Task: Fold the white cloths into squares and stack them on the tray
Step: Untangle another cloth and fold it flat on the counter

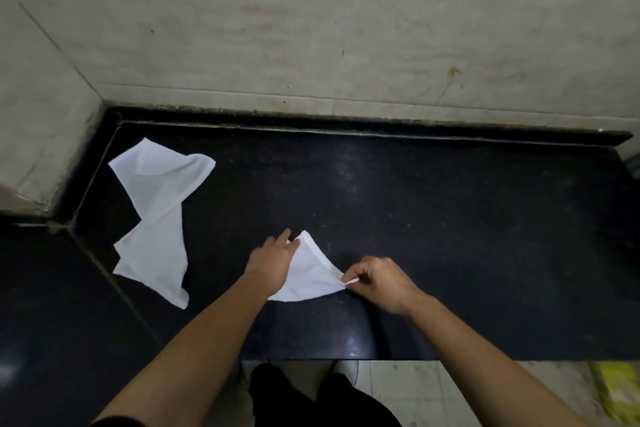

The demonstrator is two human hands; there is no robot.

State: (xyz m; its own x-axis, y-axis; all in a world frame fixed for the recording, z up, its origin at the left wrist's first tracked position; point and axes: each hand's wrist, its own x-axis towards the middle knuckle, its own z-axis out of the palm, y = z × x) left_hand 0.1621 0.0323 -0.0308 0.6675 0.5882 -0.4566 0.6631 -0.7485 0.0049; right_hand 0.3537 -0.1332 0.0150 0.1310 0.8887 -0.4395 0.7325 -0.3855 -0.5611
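A small white cloth (310,270) lies partly folded on the black counter (450,236), near its front edge. My left hand (272,258) rests on the cloth's left side with fingers stretched toward its far corner. My right hand (377,279) pinches the cloth's right corner between thumb and fingers. Two more white cloths lie unfolded at the left: one (161,175) near the back corner, the other (156,263) closer to me, overlapping it. No tray is in view.
A tiled wall (311,28) runs behind the counter and along its left side. The counter's front edge is just below my forearms, with floor tiles and my dark trousers (311,399) under it. Something yellow (616,388) lies on the floor at the right.
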